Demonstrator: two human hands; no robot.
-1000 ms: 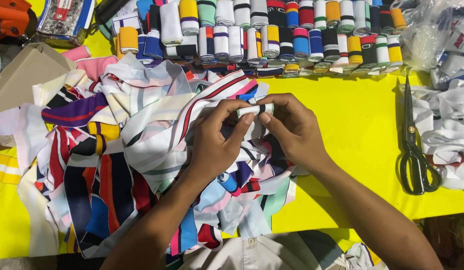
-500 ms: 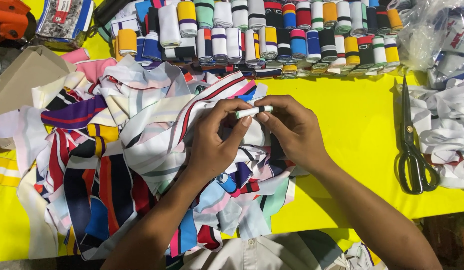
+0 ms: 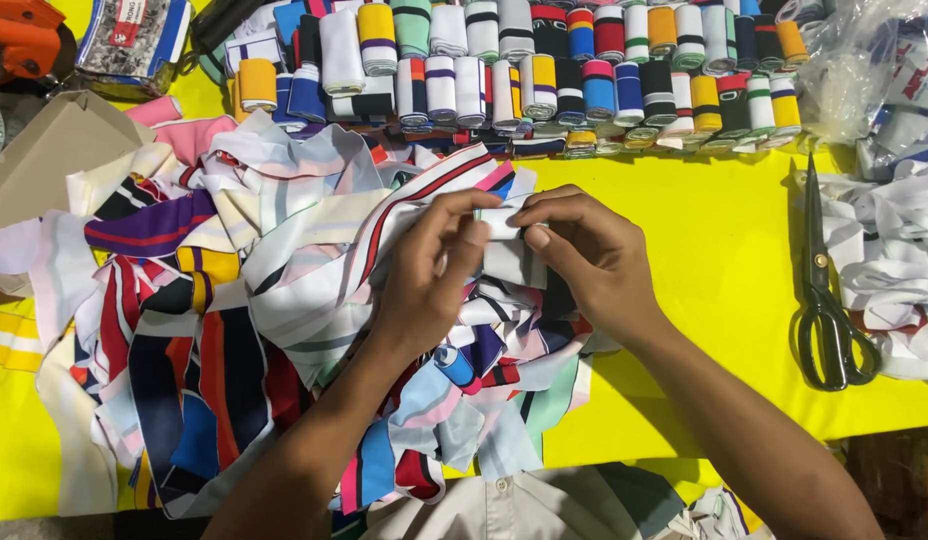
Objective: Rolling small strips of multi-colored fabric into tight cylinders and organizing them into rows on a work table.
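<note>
Above a heap of striped fabric strips [image 3: 284, 300] on the yellow table [image 3: 724, 270], both hands meet at a small white fabric roll [image 3: 504, 225]. The left hand [image 3: 429, 275] pinches its left end between thumb and fingertips; the right hand [image 3: 594, 255] closes on its right end. Rows of rolled striped bands [image 3: 544, 70] line the far edge. Black scissors [image 3: 824, 290] lie well apart to the right, beside white strips [image 3: 899, 260].

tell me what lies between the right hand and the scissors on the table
Only bare yellow table separates the right hand from the scissors in the head view.
</note>
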